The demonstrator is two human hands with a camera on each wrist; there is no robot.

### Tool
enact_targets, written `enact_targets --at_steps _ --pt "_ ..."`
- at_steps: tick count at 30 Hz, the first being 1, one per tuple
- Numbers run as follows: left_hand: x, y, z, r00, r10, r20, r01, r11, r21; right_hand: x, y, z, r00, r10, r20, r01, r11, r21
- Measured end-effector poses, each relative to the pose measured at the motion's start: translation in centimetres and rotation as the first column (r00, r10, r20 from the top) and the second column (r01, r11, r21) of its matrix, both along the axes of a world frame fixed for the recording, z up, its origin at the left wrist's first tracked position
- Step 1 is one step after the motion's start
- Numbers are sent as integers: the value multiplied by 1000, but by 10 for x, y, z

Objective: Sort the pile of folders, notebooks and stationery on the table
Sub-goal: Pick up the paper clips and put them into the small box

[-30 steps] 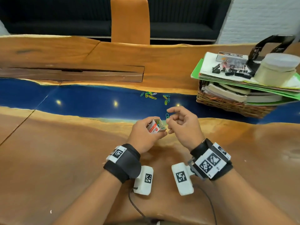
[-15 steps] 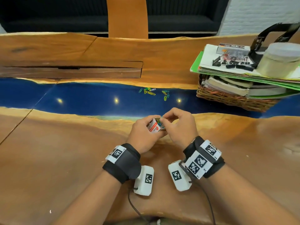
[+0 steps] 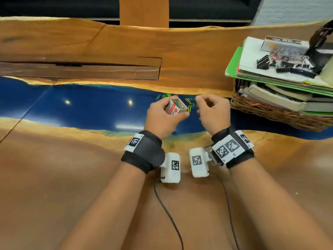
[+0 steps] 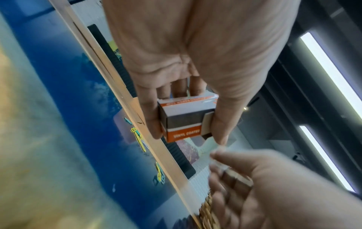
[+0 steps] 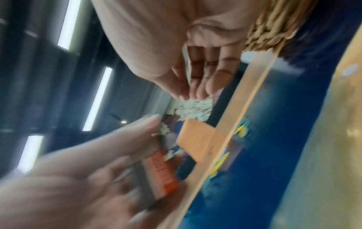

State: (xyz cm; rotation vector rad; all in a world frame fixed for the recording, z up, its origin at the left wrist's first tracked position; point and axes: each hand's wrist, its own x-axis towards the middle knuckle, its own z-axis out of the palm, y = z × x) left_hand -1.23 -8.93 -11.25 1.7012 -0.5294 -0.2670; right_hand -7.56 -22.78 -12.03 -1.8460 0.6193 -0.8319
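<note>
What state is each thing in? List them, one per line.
Box: open, a few clips inside, held above the table.
Left hand: grips the box.
Right hand: fingers curled, nothing visible in them.
Paper clips: loose on the blue strip.
Basket: full, folders stacked on top.
Binder clips: loose on the stack.

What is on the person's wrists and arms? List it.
Forearms bare, no sleeves. The left hand and right hand each have a black wrist strap bearing white square-patterned marker tags, with a white camera box below each wrist. A thin dark cable trails from each box.
</note>
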Motion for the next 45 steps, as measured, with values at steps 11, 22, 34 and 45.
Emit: enact_targets --at_steps 11,22,34,45 --pt "50 -47 -19 993 65 -97 -63 998 19 67 -57 -12 727 -31 -686 -55 993 -103" --pt "57 -36 -34 979 14 -202 -31 996 -82 66 -63 -9 730 43 -682 -95 995 -39" --pt "59 -50 -34 987 -41 -157 34 998 -44 62 -58 -12 704 51 -709 -176 979 -104" --pt "63 -50 -32 986 -72 -152 65 997 -50 63 -63 -8 924 90 -371 -81 996 41"
